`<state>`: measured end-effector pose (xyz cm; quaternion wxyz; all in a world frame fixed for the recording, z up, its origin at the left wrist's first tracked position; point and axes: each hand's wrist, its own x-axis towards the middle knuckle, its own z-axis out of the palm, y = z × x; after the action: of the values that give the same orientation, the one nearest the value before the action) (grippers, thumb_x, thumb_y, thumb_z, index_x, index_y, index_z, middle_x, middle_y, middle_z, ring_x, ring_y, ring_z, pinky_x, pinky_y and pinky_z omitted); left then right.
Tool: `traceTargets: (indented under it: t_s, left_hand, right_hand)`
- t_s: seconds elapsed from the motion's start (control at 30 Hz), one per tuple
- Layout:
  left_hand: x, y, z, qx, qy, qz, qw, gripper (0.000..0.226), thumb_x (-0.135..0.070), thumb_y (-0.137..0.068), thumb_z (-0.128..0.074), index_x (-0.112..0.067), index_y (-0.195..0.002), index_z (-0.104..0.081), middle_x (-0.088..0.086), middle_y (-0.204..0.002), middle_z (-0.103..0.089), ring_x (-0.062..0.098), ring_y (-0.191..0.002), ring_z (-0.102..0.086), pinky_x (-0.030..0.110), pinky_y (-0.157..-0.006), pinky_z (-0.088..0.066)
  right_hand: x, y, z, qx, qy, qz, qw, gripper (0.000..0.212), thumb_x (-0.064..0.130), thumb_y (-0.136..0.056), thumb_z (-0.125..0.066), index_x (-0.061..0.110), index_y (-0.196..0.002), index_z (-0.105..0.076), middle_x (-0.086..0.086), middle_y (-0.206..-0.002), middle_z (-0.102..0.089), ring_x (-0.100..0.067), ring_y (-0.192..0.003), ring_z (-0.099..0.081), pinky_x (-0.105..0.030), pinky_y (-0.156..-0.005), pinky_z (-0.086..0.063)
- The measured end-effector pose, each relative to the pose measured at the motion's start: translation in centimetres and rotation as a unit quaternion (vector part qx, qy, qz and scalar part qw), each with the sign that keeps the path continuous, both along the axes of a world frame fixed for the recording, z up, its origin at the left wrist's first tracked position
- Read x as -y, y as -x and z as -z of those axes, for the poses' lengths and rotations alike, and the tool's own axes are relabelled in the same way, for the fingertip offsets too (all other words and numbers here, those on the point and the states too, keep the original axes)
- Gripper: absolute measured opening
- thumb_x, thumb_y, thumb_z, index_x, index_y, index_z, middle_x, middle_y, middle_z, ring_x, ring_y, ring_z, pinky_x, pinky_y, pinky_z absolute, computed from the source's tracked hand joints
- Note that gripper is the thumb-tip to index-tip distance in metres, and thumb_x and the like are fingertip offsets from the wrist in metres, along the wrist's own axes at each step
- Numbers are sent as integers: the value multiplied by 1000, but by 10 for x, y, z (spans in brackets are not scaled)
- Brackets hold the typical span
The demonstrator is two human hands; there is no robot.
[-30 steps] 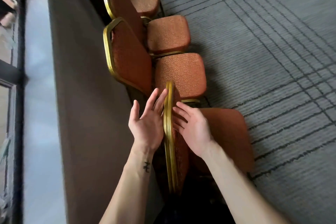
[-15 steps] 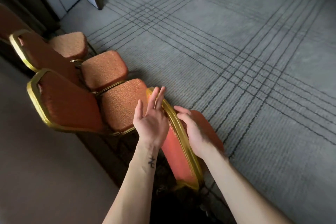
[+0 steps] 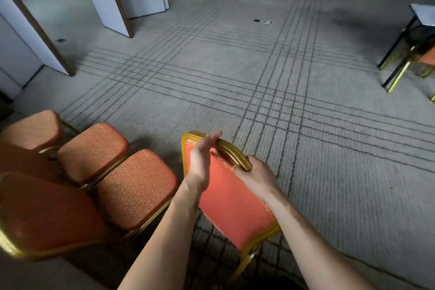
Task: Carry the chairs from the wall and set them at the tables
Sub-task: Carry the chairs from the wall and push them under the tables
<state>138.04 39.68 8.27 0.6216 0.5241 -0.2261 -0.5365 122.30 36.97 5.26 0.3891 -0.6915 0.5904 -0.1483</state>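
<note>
In the head view, the right hand (image 3: 256,176) is gripping the gold top rail of the chair (image 3: 228,202) at its right corner, with the fingers curling round it. The left hand (image 3: 202,159) is lying flat against the same rail, fingers straight and together. The chair is standing near centre on the carpet (image 3: 259,77), just right of a row of chairs (image 3: 136,188). A table (image 3: 423,13) is standing far right.

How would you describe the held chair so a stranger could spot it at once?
On the grey lined carpet, find the row of orange cushioned chairs at lower left. Just right of it is an orange padded chair with a gold metal frame. Only this one has the left hand resting on its top rail and the right hand gripping it.
</note>
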Motion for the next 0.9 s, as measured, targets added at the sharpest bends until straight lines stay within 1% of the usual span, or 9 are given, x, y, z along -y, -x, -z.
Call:
traceTargets:
  t_s: [0.07, 0.1, 0.23, 0.33, 0.4, 0.5, 0.6, 0.8, 0.9]
  left_hand:
    - [10, 4, 1, 39, -32, 23, 998, 32, -36, -101, -53, -18, -114, -76, -3, -130, -67, 3, -121, -59, 29, -107, -37]
    - [15, 6, 3, 62, -48, 38, 996, 28, -37, -99, -58, -22, -113, -78, -2, -136, -64, 9, -133, -53, 33, -115, -34]
    - [36, 12, 10, 225, -32, 43, 973, 44, 2, -95, -47, -31, -112, -72, -7, -150, -54, 17, -157, -18, 39, -127, -13]
    - [50, 13, 12, 443, -50, 108, 888, 58, 4, -90, -46, -39, -127, -59, -15, -159, -43, 17, -159, -4, 50, -126, 16]
    - [63, 13, 15, 516, -62, 127, 845, 56, -4, -93, -50, -36, -139, -54, -14, -162, -39, 18, -159, -6, 50, -124, 20]
    - [85, 16, 23, 565, -62, 139, 811, 54, -15, -95, -59, -30, -146, -49, -8, -163, -35, 20, -158, -10, 55, -124, 10]
    - [107, 20, 31, 620, -44, 141, 771, 52, -22, -92, -63, -24, -143, -53, -6, -147, -47, 23, -148, -28, 55, -126, 0]
    - [145, 13, 37, 676, -22, 141, 723, 38, -25, -84, -65, -24, -122, -66, -3, -119, -63, 25, -129, -47, 46, -128, 6]
    - [169, 2, 41, 673, 6, 181, 717, 31, -28, -82, -66, -22, -112, -69, -1, -110, -66, 30, -117, -51, 45, -122, -23]
  right_hand:
    - [8, 5, 2, -13, 10, 10, 1000, 30, 55, -86, -60, 25, -86, -59, 5, -71, -64, -19, -68, -65, -38, -65, -52]
    - [12, 7, 3, -20, 17, 16, 1000, 32, 56, -86, -60, 25, -85, -59, 6, -71, -64, -19, -68, -65, -38, -66, -52]
    - [32, 10, 3, -40, 25, 31, 998, 35, 59, -82, -58, 24, -85, -60, 6, -74, -67, -19, -73, -66, -38, -72, -55]
    - [49, 12, 3, -58, 32, 34, 997, 36, 59, -83, -58, 23, -87, -61, 6, -78, -67, -21, -78, -66, -37, -74, -54]
    - [63, 15, 3, -73, 46, 34, 996, 36, 59, -84, -59, 23, -88, -61, 5, -80, -67, -22, -79, -66, -36, -74, -53]
    - [76, 20, 5, -70, 56, 41, 995, 35, 59, -83, -59, 25, -87, -60, 7, -76, -65, -20, -75, -65, -38, -73, -55]
    - [86, 25, 12, -89, 80, 58, 991, 36, 63, -84, -58, 26, -86, -58, 8, -73, -62, -17, -70, -63, -38, -71, -55]
    - [100, 27, 13, -167, 149, 95, 970, 39, 65, -88, -58, 26, -91, -60, 7, -74, -61, -17, -70, -63, -29, -61, -44]
    - [104, 20, 14, -224, 164, 146, 949, 40, 66, -88, -58, 26, -94, -61, 10, -74, -59, -15, -72, -63, -27, -62, -40]
